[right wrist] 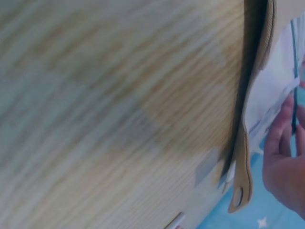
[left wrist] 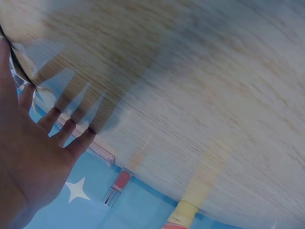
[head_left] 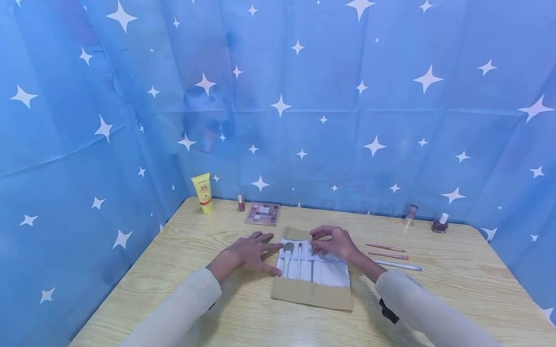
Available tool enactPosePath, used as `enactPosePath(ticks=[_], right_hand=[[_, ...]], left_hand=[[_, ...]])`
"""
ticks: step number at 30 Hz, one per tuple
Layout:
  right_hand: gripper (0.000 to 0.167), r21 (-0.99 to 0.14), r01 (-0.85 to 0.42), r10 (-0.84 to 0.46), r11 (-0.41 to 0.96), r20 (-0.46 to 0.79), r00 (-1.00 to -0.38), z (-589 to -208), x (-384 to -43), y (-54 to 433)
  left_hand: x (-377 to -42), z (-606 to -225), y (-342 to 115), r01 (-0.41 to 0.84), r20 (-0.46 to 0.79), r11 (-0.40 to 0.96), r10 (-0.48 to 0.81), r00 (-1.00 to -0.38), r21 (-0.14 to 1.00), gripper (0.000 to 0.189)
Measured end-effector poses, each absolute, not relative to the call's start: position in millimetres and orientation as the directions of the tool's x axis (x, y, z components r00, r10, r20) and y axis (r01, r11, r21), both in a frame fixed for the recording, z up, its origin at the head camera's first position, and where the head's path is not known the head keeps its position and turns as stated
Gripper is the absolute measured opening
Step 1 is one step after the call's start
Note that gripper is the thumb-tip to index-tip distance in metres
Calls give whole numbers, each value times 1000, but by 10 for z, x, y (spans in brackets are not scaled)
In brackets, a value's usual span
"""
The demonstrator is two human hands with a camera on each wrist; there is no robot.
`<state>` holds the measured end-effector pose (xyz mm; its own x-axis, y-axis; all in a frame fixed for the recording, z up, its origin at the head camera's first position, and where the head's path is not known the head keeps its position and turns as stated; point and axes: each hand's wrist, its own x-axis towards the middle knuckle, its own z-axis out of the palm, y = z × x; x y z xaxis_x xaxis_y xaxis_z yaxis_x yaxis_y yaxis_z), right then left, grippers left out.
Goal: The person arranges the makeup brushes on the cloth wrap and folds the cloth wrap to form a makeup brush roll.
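Observation:
A tan brush roll [head_left: 312, 295] with a white lining lies unfolded on the table. Tucked under its band are a large fluffy makeup brush [head_left: 289, 248] and a smaller white-handled one [head_left: 299, 254]. Right of these stands a thin dark makeup brush [head_left: 312, 268], also crossing the band. My right hand [head_left: 335, 243] pinches its upper end between thumb and fingers; the right wrist view shows this hand [right wrist: 283, 143] at the slim handle [right wrist: 294, 102]. With fingers spread, my left hand [head_left: 253, 251] rests at the roll's left edge, its fingertips touching there.
Two pink brushes [head_left: 387, 255] and a white-handled one [head_left: 398, 266] lie right of the roll. Behind stand a yellow tube [head_left: 202, 193], a lip gloss [head_left: 241, 203], an eyeshadow palette [head_left: 262, 214], another small tube [head_left: 411, 212] and a nail polish bottle [head_left: 440, 224]. A blue star-patterned curtain [head_left: 307, 159] hangs behind.

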<state>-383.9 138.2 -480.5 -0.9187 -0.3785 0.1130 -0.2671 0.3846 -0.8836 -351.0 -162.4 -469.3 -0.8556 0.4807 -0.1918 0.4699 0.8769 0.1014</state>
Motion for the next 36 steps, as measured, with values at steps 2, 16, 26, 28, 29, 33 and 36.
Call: enactPosePath(ticks=[2,16,26,28,29,33,36], right_hand=[[34,-887,-261,-380,381,107,-919,-4817,-3819,1387],[32,-859,-312,-398,405,142,-906,-4837,-3710,1395],[22,-753,-449,-458,482,220,-861,-4848,-3672,1411],[22,-755,-458,-468,469,228,-854,-4846,-3665,1420],[22,-756,-461,-472,464,229,-851,-4845,-3662,1424],[21,-755,-473,-490,454,231,-840,-4839,-3647,1441],[22,-746,-481,-508,460,223,-832,-4837,-3634,1455]], left_hand=[[-3508,-4692,-1622,469,-190,877,481,-856,104,92],[-3494,-4695,-1618,465,-188,879,477,-858,108,92],[-3492,-4685,-1608,468,-186,878,479,-858,103,92],[-3490,-4679,-1607,467,-188,878,479,-858,106,92],[-3489,-4677,-1606,466,-190,878,478,-857,106,92],[-3480,-4673,-1604,468,-191,877,481,-856,112,92],[-3477,-4674,-1601,468,-190,877,481,-856,113,92]])
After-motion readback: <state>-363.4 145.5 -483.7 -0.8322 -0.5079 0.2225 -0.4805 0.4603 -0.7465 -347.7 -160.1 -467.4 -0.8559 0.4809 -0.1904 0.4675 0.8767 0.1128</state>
